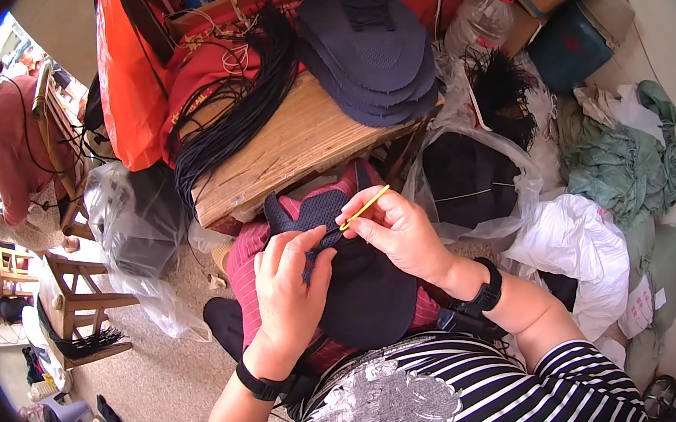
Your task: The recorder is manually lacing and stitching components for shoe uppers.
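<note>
Passage: bare wooden tabletop point(295, 136) | Left block: black cords point(209, 158) | Right block: stacked dark pieces point(374, 59)

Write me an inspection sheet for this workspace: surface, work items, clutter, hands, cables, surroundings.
Surface: wooden bench, carrying black cords and stacked dark sole-shaped pieces.
Work items: dark fabric piece over the lap; yellow hook at its textured part.
Clutter: white sack and green cloth bundle at right; clear plastic bag at left.
Hands: left hand grips the fabric; right hand pinches the hook.
Cables: thin white cable, looped behind the cords.
Surroundings: another person and wooden stool, left.
</note>
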{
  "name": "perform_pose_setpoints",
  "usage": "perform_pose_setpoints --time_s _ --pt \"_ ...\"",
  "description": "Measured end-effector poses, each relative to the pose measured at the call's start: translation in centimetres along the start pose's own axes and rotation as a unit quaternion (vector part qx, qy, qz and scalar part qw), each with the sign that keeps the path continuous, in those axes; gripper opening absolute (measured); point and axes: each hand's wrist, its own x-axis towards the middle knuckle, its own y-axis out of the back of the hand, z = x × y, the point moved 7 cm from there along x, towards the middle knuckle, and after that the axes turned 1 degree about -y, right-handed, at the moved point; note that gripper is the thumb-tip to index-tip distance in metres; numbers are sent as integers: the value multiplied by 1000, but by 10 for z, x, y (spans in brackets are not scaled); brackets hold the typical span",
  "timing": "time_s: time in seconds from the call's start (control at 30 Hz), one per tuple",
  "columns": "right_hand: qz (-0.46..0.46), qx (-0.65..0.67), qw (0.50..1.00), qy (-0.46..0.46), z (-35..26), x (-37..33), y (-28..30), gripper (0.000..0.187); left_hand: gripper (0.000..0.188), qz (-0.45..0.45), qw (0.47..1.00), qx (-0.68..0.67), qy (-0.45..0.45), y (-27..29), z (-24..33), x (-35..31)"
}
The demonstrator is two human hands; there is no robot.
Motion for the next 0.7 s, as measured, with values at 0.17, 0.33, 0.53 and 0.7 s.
perform_pose_setpoints --time_s 0.17,0.33,0.53,0.7 --pt "5 -94 996 7 -9 3 1 15 34 2 997 39 -63 -2 11 12" --pt "2 -249 961 122 -34 3 -5 12 40 -36 967 169 -188 -10 21 4" --pt "13 -403 891 208 -45 -8 -6 14 63 -108 940 254 -200 -24 24 -8" --pt "4 -511 837 196 -42 -24 1 18 67 -126 925 295 -203 -31 21 -16"
